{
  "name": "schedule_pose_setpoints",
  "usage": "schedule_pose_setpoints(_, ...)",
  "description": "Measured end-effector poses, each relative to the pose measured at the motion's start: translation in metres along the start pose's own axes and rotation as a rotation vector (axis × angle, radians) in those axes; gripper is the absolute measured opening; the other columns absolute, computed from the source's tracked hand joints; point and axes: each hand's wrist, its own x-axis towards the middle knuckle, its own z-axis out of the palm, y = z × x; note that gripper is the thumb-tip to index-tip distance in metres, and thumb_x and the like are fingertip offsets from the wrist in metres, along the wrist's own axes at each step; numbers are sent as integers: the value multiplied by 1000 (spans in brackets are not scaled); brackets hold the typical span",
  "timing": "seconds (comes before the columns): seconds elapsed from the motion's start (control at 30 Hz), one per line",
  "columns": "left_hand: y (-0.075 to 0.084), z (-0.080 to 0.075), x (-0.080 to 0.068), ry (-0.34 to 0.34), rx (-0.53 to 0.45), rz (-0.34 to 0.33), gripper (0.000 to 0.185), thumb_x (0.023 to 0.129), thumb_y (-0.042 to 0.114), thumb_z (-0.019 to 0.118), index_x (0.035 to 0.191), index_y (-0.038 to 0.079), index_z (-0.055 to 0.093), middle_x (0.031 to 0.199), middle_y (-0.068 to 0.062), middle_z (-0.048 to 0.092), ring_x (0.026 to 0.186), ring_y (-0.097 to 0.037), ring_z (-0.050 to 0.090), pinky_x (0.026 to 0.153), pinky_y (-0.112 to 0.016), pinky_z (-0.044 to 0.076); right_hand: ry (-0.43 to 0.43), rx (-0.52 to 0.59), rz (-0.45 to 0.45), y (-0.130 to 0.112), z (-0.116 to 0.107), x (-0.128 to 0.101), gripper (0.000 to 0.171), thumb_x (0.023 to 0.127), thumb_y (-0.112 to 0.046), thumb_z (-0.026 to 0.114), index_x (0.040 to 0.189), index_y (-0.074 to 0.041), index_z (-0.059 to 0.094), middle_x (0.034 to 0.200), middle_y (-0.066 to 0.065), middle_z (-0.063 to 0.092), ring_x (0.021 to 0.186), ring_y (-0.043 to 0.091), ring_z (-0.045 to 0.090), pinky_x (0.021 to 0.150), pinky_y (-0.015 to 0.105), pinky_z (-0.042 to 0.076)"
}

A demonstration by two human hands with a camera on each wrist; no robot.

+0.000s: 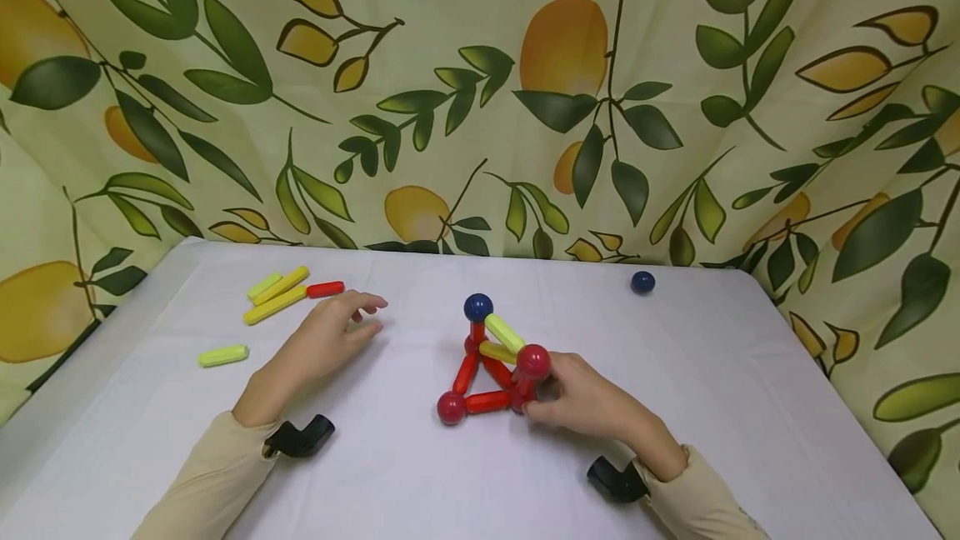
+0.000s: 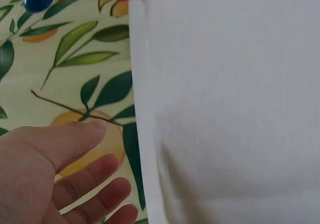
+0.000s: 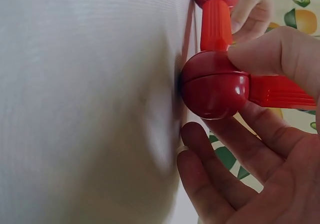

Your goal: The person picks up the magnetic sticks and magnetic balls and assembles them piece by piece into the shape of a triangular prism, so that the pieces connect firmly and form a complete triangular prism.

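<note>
A frame of sticks and balls (image 1: 466, 373) stands at the middle of the table, with a triangle of red sticks at its base. On its left upright sits a blue ball (image 1: 478, 307). A yellow-green stick (image 1: 505, 332) slopes from there to an upper red ball (image 1: 534, 362). My right hand (image 1: 588, 398) pinches the lower right red ball (image 3: 214, 87), thumb on top and fingers beneath, by an upright red stick (image 3: 285, 91). Over the table on the left, my left hand (image 1: 326, 340) holds nothing, its fingers loosely bent, nearest a short red stick (image 1: 326, 290).
Several yellow and yellow-green sticks (image 1: 276, 304) lie together at the back left, touching the red one. A single yellow-green stick (image 1: 223, 356) lies nearer on the left. A loose blue ball (image 1: 642, 282) rests near the back right edge. A patterned curtain (image 1: 480, 123) hangs behind the table.
</note>
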Motion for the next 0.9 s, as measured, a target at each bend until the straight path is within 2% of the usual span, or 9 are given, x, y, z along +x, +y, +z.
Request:
schedule_pose_setpoints(0.17,-13,-4,4,44,3,5,33,92,9,66,124,3,65,110,-16,68,100,-32,60,87,-48,50,-6,7,2,1,-2,0,23,82,-10,74,104,-12,66,88,-5,68,79,13,60,72,23,53)
schedule_pose_setpoints(0.37,-28,-10,6,75,26,-1,34,92,6,64,125,-1,63,114,-23,66,104,-39,60,91,-54,49,-4,14,10,2,-2,0,22,82,-12,74,103,-11,66,88,-3,67,78,14,58,70,24,52)
schedule_pose_setpoints(0.6,-39,-20,10,75,31,-49,38,92,5,65,128,-5,59,118,-26,63,111,-41,58,98,-56,46,-4,10,-5,3,-1,-1,20,83,-12,74,102,-11,66,87,-3,67,77,13,58,70,24,52)
schedule_pose_setpoints(0.9,-51,-27,17,60,76,-87,38,89,2,68,126,-7,61,121,-30,60,110,-43,56,98,-57,46,11,-4,-19,2,0,0,22,83,-12,73,104,-11,66,88,-4,67,79,14,58,71,24,52)
